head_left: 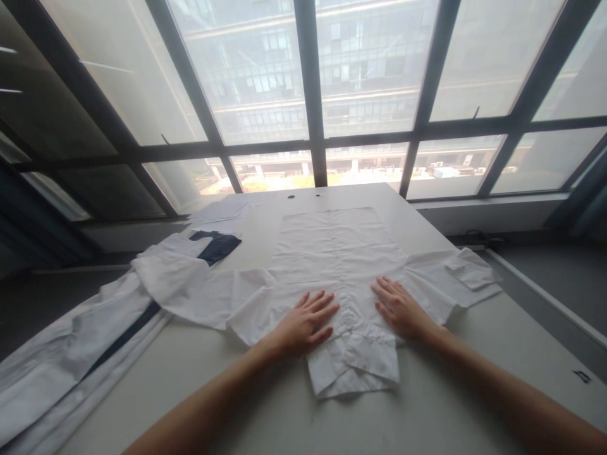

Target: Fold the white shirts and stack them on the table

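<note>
A white shirt (332, 246) lies spread flat on the white table, its collar end toward me and its sleeves stretched out to both sides. A gathered line of small wrinkles runs down its middle. My left hand (306, 322) rests on the cloth left of that line, fingers spread and palm down. On the other side, my right hand (398, 306) also lies flat on the shirt with its fingers apart. The right sleeve (455, 275) ends in a folded cuff near the table's edge. The left sleeve (203, 294) reaches the pile of garments.
White garments (71, 347) with a dark blue piece (218, 246) among them lie along the left edge of the table (455, 392). Papers (222, 210) sit at the far left. A small black item (582, 376) lies at the right. Large windows (370, 63) stand behind.
</note>
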`<state>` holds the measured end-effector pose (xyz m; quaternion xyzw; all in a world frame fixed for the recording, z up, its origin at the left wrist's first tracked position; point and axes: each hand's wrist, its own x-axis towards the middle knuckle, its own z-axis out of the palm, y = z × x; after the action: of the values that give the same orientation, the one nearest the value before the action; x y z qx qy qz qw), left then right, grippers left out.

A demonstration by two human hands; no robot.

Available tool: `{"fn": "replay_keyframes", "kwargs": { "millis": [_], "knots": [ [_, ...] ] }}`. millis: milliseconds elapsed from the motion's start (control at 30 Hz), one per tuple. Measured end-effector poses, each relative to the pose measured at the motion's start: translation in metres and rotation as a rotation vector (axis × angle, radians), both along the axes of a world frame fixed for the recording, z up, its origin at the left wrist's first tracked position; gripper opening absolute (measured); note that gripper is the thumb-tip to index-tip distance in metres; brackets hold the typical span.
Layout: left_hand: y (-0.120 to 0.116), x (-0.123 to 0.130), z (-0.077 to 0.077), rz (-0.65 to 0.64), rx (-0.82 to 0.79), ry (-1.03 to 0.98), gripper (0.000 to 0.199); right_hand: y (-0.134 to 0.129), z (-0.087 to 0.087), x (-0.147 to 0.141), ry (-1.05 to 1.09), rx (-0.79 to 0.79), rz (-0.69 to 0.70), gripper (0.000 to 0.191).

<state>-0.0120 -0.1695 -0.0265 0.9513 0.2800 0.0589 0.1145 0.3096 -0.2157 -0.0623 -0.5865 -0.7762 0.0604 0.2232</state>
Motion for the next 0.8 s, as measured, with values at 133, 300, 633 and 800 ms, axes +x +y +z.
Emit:
{"fn": "replay_keyframes", "kwargs": {
  "millis": [133,300,633,800],
  "knots": [
    [0.002,-0.002,-0.004,0.003,-0.003,0.035,0.057,0.0,-0.005,-0.001,0.048,-0.015,-0.015,0.046],
    [0.004,-0.002,-0.004,0.001,-0.016,0.019,0.058,0.004,0.016,0.004,0.315,0.174,-0.058,0.035],
    [0.005,-0.001,-0.005,0.001,-0.007,0.001,0.056,0.014,0.017,0.171,0.082,0.258,-0.689,0.026],
    [0.005,-0.001,-0.006,-0.004,-0.004,-0.009,0.056,0.006,0.008,0.207,-0.098,-0.074,-0.815,0.034]
  ]
}}
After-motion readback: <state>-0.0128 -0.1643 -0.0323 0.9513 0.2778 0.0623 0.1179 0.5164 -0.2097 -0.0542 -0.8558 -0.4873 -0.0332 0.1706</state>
